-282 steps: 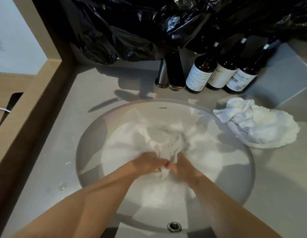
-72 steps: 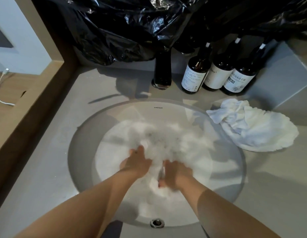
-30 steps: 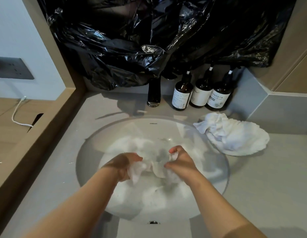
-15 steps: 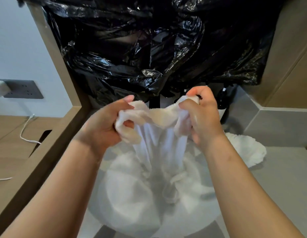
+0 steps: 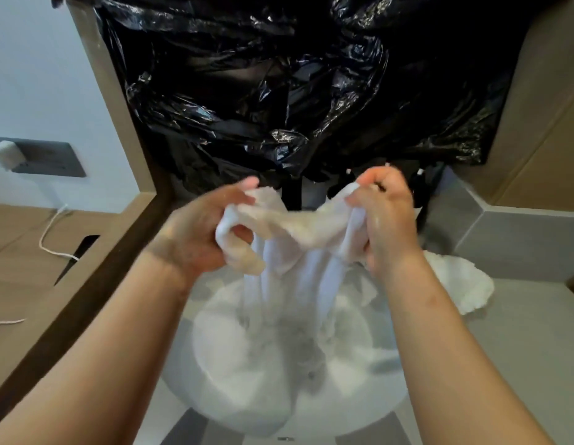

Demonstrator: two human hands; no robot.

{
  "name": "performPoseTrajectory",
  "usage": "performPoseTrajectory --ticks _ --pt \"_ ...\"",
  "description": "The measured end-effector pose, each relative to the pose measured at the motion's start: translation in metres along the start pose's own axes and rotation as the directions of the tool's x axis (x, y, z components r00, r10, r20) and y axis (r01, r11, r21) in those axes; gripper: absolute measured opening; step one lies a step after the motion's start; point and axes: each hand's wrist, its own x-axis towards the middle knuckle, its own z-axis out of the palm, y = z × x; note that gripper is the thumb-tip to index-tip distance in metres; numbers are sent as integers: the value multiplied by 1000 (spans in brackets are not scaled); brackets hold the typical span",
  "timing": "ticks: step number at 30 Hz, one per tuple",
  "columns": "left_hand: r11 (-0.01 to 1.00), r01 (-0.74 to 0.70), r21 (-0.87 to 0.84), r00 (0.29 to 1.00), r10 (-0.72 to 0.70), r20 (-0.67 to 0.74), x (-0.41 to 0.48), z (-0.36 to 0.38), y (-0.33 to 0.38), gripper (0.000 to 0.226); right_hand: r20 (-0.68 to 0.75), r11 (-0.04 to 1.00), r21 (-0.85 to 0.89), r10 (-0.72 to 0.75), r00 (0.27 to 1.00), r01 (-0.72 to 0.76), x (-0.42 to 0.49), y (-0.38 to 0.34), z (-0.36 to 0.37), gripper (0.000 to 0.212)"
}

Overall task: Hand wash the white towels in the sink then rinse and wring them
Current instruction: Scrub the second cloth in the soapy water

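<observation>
Up it comes: the soaked white terry towel (image 5: 311,226), down in the suds a second ago, now hangs over the round white sink basin (image 5: 182,374), tail trailing into the foam at six o'clock. Left hand (image 5: 199,239) and right hand (image 5: 386,220) each keep a tight grip on its bunched top edge, so rinsing or wringing looks next.

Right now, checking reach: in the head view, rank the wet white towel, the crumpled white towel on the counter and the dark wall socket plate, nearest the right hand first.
1. Wet white towel: in the grip of the right hand.
2. Crumpled white towel: on the counter, right side.
3. Dark wall socket plate: far left wall.
</observation>
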Motion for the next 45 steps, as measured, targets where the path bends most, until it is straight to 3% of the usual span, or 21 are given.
performPoseTrajectory --ticks 2,3,4,9,12,14,16,18,19,20,23,26,29,31,33,34,36,38,41,43,45 --pt "998 38 47 998 -36 -44 15 -15 -30 8 15 979 -120 166 986 -163 -5 48 -2 27" --pt "983 57 174 987 -30 -156 20 -23 -51 11 6 952 -204 236 972 -230 -8 71 -4 27" --pt "980 98 176 966 -51 -254 17 -26 -73 9 11 912 -295 301 954 -284 -11 92 -6 27" --pt "889 453 -70 803 -441 -401 20 -49 -132 25 176 704 -526 639 749 -477 -34 160 -23 13" --pt "824 562 72 742 -464 -484 22 -60 -147 13 188 496 -811 723 665 -311 -44 174 -35 23" --pt "760 600 252 736 -400 -546 30 -71 -161 27 217 368 -920 767 603 -138 -48 180 -41 43" --pt "712 625 320 715 -358 -601 28 -65 -163 38 264 321 -946 835 482 -37 -50 184 -43 59" --pt "552 596 583 788 -264 -556 25 -59 -163 35 283 312 -950 875 394 -12 -52 183 -43 64" --pt "582 623 523 762 -301 -573 27 -59 -161 29 286 322 -947 871 399 -23 -52 180 -40 60" --pt "672 664 328 694 -391 -604 32 -63 -157 19 289 345 -937 847 447 -48 -50 177 -36 54" --pt "804 588 92 737 -484 -472 32 -66 -147 12 291 564 -771 725 624 -296 -45 167 -29 42" --pt "851 508 -130 776 -518 -360 29 -54 -130 19 427 687 -644 688 586 -338 -43 153 -20 60" --pt "863 492 -118 803 -502 -322 40 -48 -121 12 473 681 -694 676 565 -233 -44 166 -7 47" --pt "862 505 -57 822 -499 -273 38 -47 -116 9 348 670 -662 673 652 -338 -45 174 -6 21" --pt "854 501 -142 827 -520 -212 30 -45 -104 7 277 700 -571 655 703 -428 -44 172 -12 9" --pt "860 501 -95 829 -508 -233 30 -47 -101 12 266 730 -496 643 718 -470 -41 169 -14 16" --pt "841 499 209 841 -412 -350 29 -56 -102 20 234 777 -313 620 749 -546 -33 155 -15 21" --pt "751 418 512 887 -214 -410 32 -66 -107 26 218 810 -189 587 780 -556 -23 134 -9 13" --pt "684 167 711 980 -36 -195 30 -69 -115 59 290 814 19 551 782 -581 -10 96 2 28" --pt "644 9 765 1000 1 -13 30 -63 -123 94 314 870 -11 471 825 -492 -5 68 7 32" --pt "646 -106 756 994 54 93 30 -46 -126 100 346 894 34 409 845 -446 -4 40 13 37"
